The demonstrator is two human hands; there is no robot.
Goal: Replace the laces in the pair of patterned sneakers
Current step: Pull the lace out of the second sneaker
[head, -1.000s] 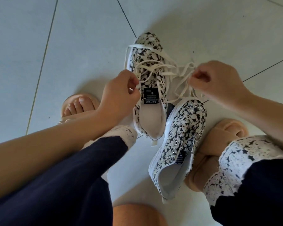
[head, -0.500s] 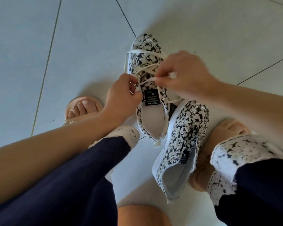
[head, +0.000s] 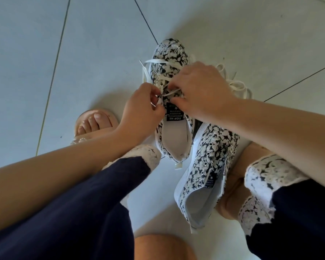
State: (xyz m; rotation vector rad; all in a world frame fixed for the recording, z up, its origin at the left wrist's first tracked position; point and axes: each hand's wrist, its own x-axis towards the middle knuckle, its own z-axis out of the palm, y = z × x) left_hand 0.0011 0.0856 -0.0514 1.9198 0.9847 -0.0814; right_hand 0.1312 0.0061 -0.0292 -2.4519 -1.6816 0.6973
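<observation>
The left hand (head: 141, 109) has its fingers curled and pinches the free end of the cream lace (head: 158, 61) just left of the first sneaker's tongue label (head: 174, 113). The right hand (head: 203, 91) lies over the eyelet rows with curled fingers, its fingertips closed on a crossing strand of the same lace. The exact contact point is partly hidden by the knuckles.

The first sneaker (head: 169, 51) stands upright on its sole directly under both hands. Its long axis runs away from the person, toe far and heel near. Both hands work at mid-length, above the label. The left hand is nearer to the left eyelet row, so the next threading pass probably falls to it.

The second sneaker (head: 212, 152) lies tipped on its side, touching the near right flank of the first sneaker. Its eyelets are empty, so the task is judged less than half complete.

A heap of loose lace (head: 236, 87) lies to the right of the first sneaker, beyond the right hand. All items rest on the tiled floor (head: 92, 53).
</observation>
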